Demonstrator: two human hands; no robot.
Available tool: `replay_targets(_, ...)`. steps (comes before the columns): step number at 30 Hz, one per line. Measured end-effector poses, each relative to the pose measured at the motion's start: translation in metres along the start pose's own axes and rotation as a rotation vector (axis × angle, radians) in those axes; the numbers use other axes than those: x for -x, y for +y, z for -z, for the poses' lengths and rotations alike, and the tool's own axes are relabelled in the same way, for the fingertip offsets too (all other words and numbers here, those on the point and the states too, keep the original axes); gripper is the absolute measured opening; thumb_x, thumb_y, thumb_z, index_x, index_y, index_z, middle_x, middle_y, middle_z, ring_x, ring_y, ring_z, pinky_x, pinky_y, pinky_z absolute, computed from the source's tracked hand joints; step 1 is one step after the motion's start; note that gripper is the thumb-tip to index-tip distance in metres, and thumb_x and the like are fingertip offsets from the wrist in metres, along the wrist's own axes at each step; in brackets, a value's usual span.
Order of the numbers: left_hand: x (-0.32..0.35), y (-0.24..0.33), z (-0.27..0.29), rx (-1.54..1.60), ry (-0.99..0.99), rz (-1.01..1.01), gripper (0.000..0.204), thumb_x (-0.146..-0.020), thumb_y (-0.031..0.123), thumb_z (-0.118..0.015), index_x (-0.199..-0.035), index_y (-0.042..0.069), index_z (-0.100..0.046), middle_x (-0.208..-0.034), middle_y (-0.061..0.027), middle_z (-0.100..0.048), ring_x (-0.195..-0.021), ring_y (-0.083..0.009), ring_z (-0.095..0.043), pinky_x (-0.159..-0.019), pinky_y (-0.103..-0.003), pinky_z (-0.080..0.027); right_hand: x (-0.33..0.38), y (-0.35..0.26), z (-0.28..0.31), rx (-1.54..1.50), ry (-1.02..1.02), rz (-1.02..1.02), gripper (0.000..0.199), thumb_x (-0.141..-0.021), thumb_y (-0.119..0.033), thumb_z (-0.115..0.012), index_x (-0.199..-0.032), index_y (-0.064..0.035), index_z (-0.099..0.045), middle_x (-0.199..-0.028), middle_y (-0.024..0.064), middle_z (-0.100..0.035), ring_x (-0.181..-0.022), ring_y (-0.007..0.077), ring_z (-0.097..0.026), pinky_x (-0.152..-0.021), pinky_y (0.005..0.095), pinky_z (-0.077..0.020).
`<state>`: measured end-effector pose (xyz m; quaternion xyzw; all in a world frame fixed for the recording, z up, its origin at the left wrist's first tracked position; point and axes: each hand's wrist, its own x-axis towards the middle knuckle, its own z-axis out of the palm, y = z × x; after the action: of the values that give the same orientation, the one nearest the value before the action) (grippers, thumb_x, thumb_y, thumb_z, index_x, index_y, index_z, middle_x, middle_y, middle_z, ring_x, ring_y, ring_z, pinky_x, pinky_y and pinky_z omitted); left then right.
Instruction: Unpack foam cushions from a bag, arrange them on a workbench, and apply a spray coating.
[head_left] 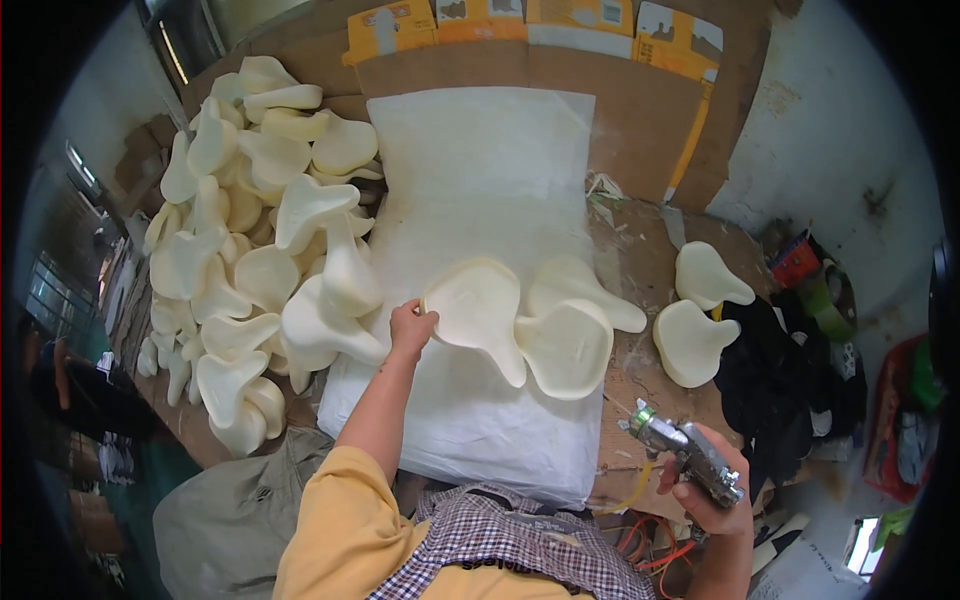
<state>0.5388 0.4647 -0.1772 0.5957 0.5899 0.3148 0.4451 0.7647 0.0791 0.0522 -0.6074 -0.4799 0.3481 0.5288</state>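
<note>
My left hand (412, 328) is closed on the left edge of a cream, saddle-shaped foam pad (478, 305), whose narrow nose points toward me and to the right. Two more such pads lie just right of it: a nearer foam pad (568, 350) touching its side and a farther foam pad (578, 290) partly behind that one. All three rest on a white sheet (480, 160) spread over the table. In my right hand (725, 490) is a metal spray gun (690, 450), held at the table's near right, its nozzle toward the pads.
A tall heap of similar foam pads (265, 275) fills the left side. Two pads (692, 345) sit at the right table edge beside dark cloth (775, 375). Cardboard (480, 65) stands behind the sheet. An orange hose (665, 550) hangs low right; grey-green cloth (235, 520) lies low left.
</note>
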Motion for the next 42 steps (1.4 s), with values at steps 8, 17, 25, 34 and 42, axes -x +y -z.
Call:
replay_targets(8, -0.029, 0.046, 0.078, 1.231, 0.249, 0.124, 0.024, -0.083, 0.018, -0.058, -0.104, 0.008, -0.049, -0.1, -0.0055, -0.05, -0.084, -0.0229, -0.056, -0.074, -0.039, -0.052, 0.024, 0.024, 0.013, -0.006, 0.137, -0.075, 0.058, -0.073, -0.008, -0.068, -0.124, 0.0032, -0.043, -0.087, 0.0102, -0.061, -0.078, 0.0159, -0.059, -0.07, 0.0285, -0.0481)
replay_targets(17, 0.124, -0.015, -0.175, 0.551, -0.566, 0.478, 0.055, -0.081, 0.022, -0.063, -0.128, 0.014, -0.037, -0.108, -0.0128, -0.055, -0.08, -0.0268, -0.062, -0.061, -0.036, -0.054, 0.042, 0.018, 0.014, -0.039, 0.149, -0.16, 0.057, -0.076, -0.011, -0.067, -0.125, 0.0024, -0.042, -0.09, 0.0091, -0.06, -0.082, 0.0143, -0.058, -0.074, 0.0273, -0.0464)
replay_targets(25, 0.071, 0.008, -0.108, 0.076, -0.393, -0.03, 0.045, -0.073, 0.008, -0.057, -0.118, 0.005, -0.053, -0.08, -0.0107, -0.061, -0.07, -0.0205, -0.061, -0.065, -0.033, -0.049, 0.044, -0.005, 0.04, 0.248, 0.047, -0.245, 0.053, -0.073, -0.011, -0.07, -0.12, -0.0013, -0.049, -0.084, 0.0077, -0.061, -0.072, 0.0122, -0.058, -0.064, 0.0242, -0.0461)
replay_targets(34, 0.054, -0.002, -0.091, -0.262, -0.228, -0.304, 0.046, -0.068, 0.01, -0.058, -0.114, 0.007, -0.059, -0.074, -0.01, -0.059, -0.065, -0.0186, -0.056, -0.064, -0.032, -0.047, -0.006, -0.003, 0.027, 0.131, -0.036, -0.063, 0.054, -0.073, -0.009, -0.069, -0.12, 0.0023, -0.047, -0.076, 0.0073, -0.061, -0.065, 0.0118, -0.058, -0.061, 0.0232, -0.0457)
replay_targets(42, -0.035, 0.066, -0.005, 0.633, -0.206, 0.079, 0.033, -0.077, 0.009, -0.06, -0.108, 0.003, -0.054, -0.093, -0.0069, -0.058, -0.077, -0.0154, -0.058, -0.065, -0.031, -0.049, -0.003, 0.021, 0.037, -0.052, 0.18, -0.064, 0.059, -0.074, -0.015, -0.069, -0.124, 0.0037, -0.043, -0.088, 0.009, -0.061, -0.078, 0.0139, -0.059, -0.068, 0.0257, -0.0469)
